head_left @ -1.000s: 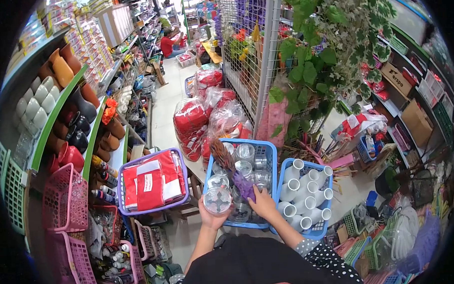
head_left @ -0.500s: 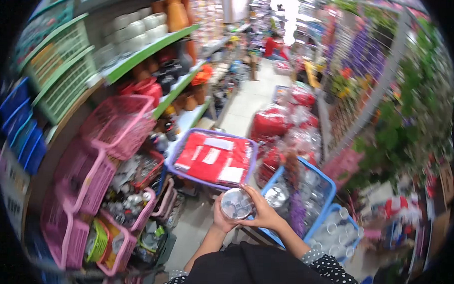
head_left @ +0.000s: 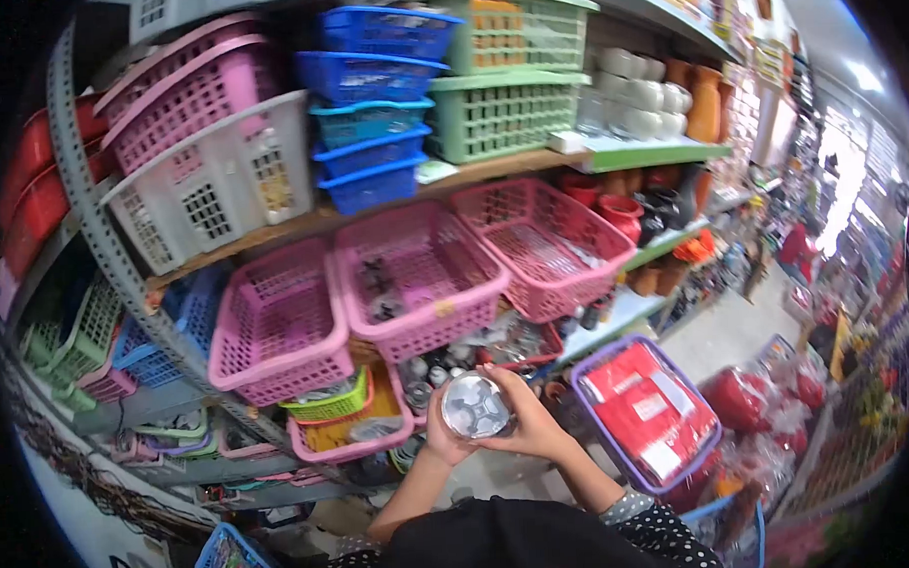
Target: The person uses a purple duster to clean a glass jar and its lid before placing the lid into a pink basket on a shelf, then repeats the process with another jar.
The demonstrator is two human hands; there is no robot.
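Between my two hands is a round clear container with silvery, rounded shapes showing through its top. My left hand wraps its left side, and my right hand grips the right side with the fingers curled around the rim. What exactly is inside cannot be made out. Just beyond the hands stand pink plastic baskets on a shelf. Below them is a lower pink basket with a lime-green basket in it.
A purple-rimmed basket of red packets stands to the right, near red bagged goods. Blue trays and green crates are stacked on the upper shelf. A metal shelf post rises at left. A person in red is far down the aisle.
My view has swung left toward the basket shelves, so the purple-rimmed basket now appears farther right. Both hands still hold the round container in front of me.
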